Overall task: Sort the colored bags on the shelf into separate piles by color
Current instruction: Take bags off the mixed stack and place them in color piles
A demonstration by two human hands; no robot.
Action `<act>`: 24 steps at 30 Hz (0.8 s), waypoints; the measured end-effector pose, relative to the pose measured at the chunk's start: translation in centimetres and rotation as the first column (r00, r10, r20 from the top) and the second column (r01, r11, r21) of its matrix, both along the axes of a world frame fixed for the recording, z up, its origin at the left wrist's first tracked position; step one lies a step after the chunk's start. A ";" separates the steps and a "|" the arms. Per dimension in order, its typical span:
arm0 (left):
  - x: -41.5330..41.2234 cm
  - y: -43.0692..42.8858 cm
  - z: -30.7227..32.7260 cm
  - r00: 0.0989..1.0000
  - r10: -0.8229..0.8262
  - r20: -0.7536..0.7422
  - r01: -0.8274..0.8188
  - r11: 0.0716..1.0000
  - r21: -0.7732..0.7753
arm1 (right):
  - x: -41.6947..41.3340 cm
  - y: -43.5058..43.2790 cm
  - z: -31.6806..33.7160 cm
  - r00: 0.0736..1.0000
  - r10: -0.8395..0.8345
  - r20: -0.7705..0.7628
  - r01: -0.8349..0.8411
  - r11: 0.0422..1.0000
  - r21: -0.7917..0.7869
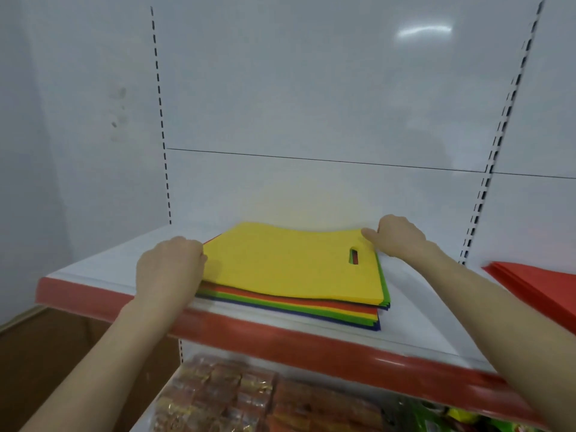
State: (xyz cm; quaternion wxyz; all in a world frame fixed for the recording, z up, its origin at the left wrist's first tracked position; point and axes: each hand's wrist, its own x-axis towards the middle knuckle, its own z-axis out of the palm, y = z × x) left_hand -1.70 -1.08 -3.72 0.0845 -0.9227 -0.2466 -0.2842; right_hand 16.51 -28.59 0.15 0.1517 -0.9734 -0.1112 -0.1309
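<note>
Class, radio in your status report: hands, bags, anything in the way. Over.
Left hand grips stack's left edge. Right hand pinches yellow bag's far corner. Red pile right, apart. Nothing blocking.

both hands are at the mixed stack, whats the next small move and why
Probably peel the top yellow bag off the stack and start a yellow pile on bare shelf. The left hand and right hand sit at its opposite edges, other colors lie beneath, and only a red pile shows.
</note>
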 end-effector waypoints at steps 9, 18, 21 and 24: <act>2.1 1.8 -0.2 0.974 0.092 -0.205 -0.098 0.995 -0.019 | 1.9 1.5 -0.1 0.999 -0.001 -0.053 -0.004 0.996 -0.089; 2.0 2.7 0.4 0.974 0.056 -0.221 -0.075 0.994 -0.077 | 0.5 3.1 -0.3 0.972 -0.112 0.204 0.155 0.965 -0.209; 1.6 3.2 0.3 0.983 0.028 -0.182 -0.042 0.996 -0.073 | -0.4 3.6 0.1 0.938 -0.079 0.338 0.151 0.969 -0.195; 1.1 4.0 -0.1 0.993 -0.012 -0.114 0.004 0.997 -0.075 | -1.4 4.1 0.6 0.928 -0.098 0.359 0.141 0.986 -0.095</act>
